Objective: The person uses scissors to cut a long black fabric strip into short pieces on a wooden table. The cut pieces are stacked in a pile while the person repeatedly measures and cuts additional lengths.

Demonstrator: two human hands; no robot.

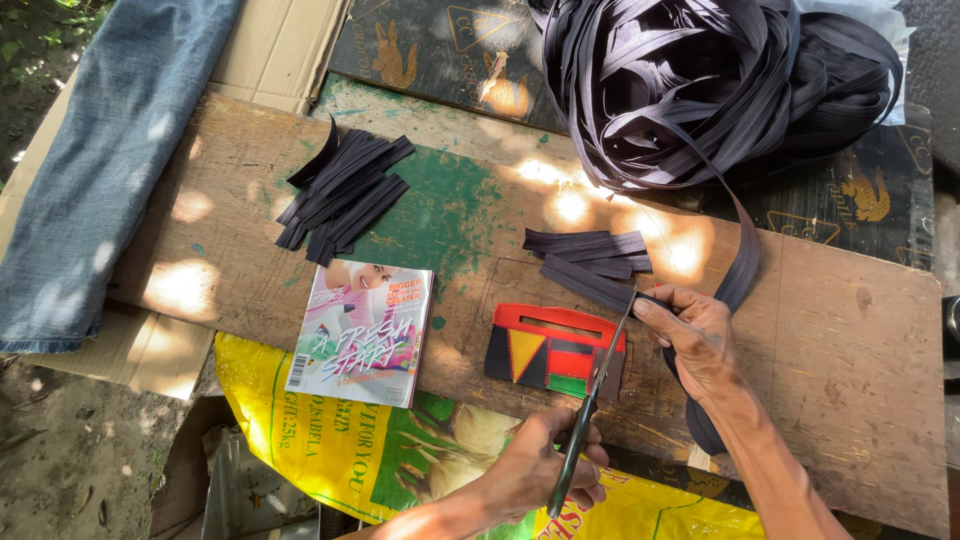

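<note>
Outdoors, a worn wooden table (pixel 850 340) carries cut black strips (pixel 345 190). The left hand (pixel 545 465) is closed around scissors (pixel 590 405), the right hand (pixel 700 340) pinches black tape (pixel 745 265) at the blades, beside a colourful pouch (pixel 550 350).

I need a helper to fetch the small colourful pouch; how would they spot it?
Start at the long wooden board. Near its front edge, between the magazine and the right hand, lies the pouch. It alone is bright: red top, yellow triangle, green patch, unlike the dark strips around.
</note>
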